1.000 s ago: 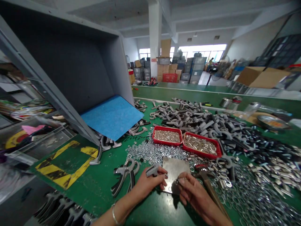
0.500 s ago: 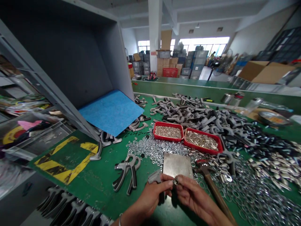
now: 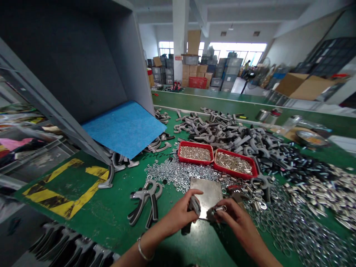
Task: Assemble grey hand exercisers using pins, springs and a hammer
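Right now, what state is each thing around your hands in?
Left hand: holding a grey grip handle.
Right hand: pinching a small coil spring.
Metal plate: flat on the bench.
Left red tray: full of small silver parts.
Right red tray: full of silver sleeves.
Assembled hand gripper: lying on the bench.

View: head-worn camera | Position: on the person's head, above the green workbench (image 3: pixel 91 218) | Facing: forward and down | Nearness: close over the left hand (image 3: pixel 178 217) and right hand (image 3: pixel 236 220), far windows (image 3: pixel 236 50) at frame top
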The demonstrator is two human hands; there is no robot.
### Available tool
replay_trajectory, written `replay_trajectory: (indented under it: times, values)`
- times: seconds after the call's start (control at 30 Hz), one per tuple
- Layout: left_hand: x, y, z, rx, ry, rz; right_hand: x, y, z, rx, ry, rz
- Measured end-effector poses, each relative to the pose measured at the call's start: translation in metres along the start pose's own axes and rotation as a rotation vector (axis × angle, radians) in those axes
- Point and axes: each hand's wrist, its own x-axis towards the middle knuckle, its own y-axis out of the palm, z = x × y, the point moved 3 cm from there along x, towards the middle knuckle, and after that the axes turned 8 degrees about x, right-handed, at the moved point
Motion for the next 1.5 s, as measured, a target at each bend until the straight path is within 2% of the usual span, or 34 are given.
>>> replay_trajectory:
  times: [0.07, 0.2, 0.27, 0.47, 0.53, 0.67, 0.73, 0.77, 0.83, 0.9, 0.97, 1.1, 1.2, 1.33, 1.4, 1.5]
  values:
    - [0.006, 0.005, 0.0, 0.074, 0.025, -0.051, -0.004, 0.004, 0.003, 0.065, 0.018, -0.057]
    - [0.01, 0.014, 0.005, 0.242, 0.05, -0.272, -0.007, 0.017, 0.007, 0.233, 0.029, -0.182]
    - [0.011, 0.02, 0.009, 0.269, 0.047, -0.348, -0.007, 0.025, 0.006, 0.273, 0.014, -0.232]
    - [0.006, 0.032, 0.008, 0.186, -0.066, -0.39, -0.005, 0.043, -0.004, 0.183, -0.062, -0.349]
    - [-0.001, 0.034, 0.001, 0.145, -0.101, -0.243, -0.005, 0.044, -0.008, 0.133, -0.098, -0.32]
    - [-0.024, 0.04, -0.006, -0.036, -0.156, 0.229, -0.01, 0.04, -0.015, 0.172, -0.113, -0.093]
    - [-0.033, 0.041, -0.003, -0.196, -0.198, 0.333, -0.009, 0.034, -0.016, 0.126, -0.112, 0.039]
    - [-0.035, 0.041, 0.0, -0.272, -0.221, 0.343, -0.006, 0.028, -0.015, 0.01, -0.128, 0.074]
    - [-0.033, 0.041, 0.008, -0.395, -0.269, 0.227, 0.007, 0.01, -0.013, -0.348, -0.188, 0.051]
    - [-0.026, 0.036, 0.013, -0.473, -0.269, 0.025, 0.029, -0.014, -0.008, -0.685, -0.26, -0.077]
    - [-0.016, 0.028, 0.012, -0.477, -0.202, -0.096, 0.054, -0.033, -0.005, -0.829, -0.293, -0.154]
    - [0.003, 0.009, 0.003, -0.281, -0.107, -0.144, 0.087, -0.05, -0.002, -0.908, -0.315, -0.119]
    - [0.014, -0.002, -0.001, -0.152, -0.112, -0.284, 0.088, -0.053, 0.0, -0.887, -0.321, -0.086]
    - [0.018, 0.0, -0.008, -0.001, -0.069, -0.487, 0.063, -0.045, 0.003, -0.764, -0.297, -0.068]
    - [0.018, 0.008, -0.014, 0.025, -0.012, -0.477, 0.047, -0.027, 0.003, -0.602, -0.245, -0.025]
    - [0.016, 0.019, -0.023, 0.082, 0.061, -0.409, 0.033, 0.006, 0.001, -0.074, -0.079, 0.019]
